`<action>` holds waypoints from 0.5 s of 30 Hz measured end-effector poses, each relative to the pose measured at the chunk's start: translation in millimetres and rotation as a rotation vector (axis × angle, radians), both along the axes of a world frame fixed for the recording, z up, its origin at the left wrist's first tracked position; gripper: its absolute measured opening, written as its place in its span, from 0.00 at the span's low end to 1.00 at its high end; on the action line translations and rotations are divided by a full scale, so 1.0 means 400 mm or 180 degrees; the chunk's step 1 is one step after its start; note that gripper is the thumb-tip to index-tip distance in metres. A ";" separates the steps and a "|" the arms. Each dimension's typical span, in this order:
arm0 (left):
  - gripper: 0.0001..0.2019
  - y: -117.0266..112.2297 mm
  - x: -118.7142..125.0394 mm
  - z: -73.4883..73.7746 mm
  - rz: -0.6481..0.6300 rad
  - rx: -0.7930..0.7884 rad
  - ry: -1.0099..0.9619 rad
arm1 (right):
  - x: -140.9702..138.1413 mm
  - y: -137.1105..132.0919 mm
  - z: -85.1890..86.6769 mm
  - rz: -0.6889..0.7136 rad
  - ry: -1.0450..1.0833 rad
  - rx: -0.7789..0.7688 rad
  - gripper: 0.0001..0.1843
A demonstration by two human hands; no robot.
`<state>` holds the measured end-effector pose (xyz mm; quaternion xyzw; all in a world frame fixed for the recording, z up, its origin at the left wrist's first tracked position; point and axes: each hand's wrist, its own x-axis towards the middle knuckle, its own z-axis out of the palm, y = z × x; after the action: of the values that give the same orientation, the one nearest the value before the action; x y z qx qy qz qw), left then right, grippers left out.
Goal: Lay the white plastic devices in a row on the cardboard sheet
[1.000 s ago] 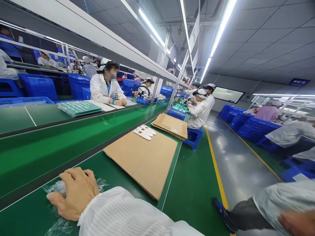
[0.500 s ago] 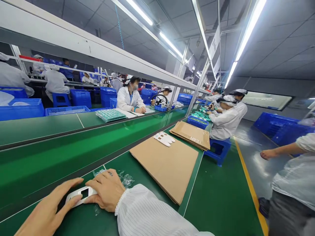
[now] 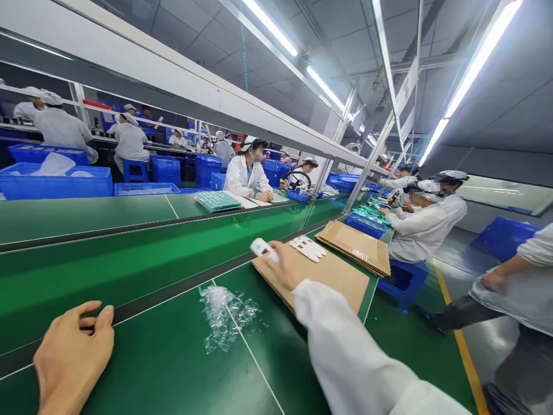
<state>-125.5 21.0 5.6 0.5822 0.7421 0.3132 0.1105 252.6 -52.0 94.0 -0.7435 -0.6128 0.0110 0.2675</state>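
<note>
My right hand (image 3: 287,268), slightly blurred, grips a small white plastic casing (image 3: 264,249) by one end, above the near left corner of a flat cardboard stack (image 3: 319,282). On that cardboard, just beyond the hand, several similar white casings (image 3: 307,248) with rectangular windows lie side by side. My left hand (image 3: 74,353) is empty at the lower left, its fingers loosely bent and the thumb apart, over the edge of the green table (image 3: 159,357). Crumpled clear plastic film (image 3: 227,314) lies on the table between my hands.
A green conveyor channel (image 3: 142,253) runs along the table's far side. Another cardboard stack (image 3: 356,245) and a blue bin (image 3: 366,223) stand farther along. Co-workers sit on both sides. At the right a person (image 3: 514,294) stands in the aisle.
My left hand has let go of the white casing and moved left. My right hand has carried it forward and right, over to the cardboard. The plastic film is now uncovered.
</note>
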 end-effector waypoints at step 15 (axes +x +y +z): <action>0.11 0.006 0.002 0.003 0.0113 0.0381 -0.0322 | 0.262 0.047 -0.028 -0.1001 -0.0880 -0.0685 0.12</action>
<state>-124.6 23.5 6.6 0.5580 0.7257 0.3880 0.1073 357.3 -33.0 82.9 -0.8485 -0.5156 -0.0675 0.0987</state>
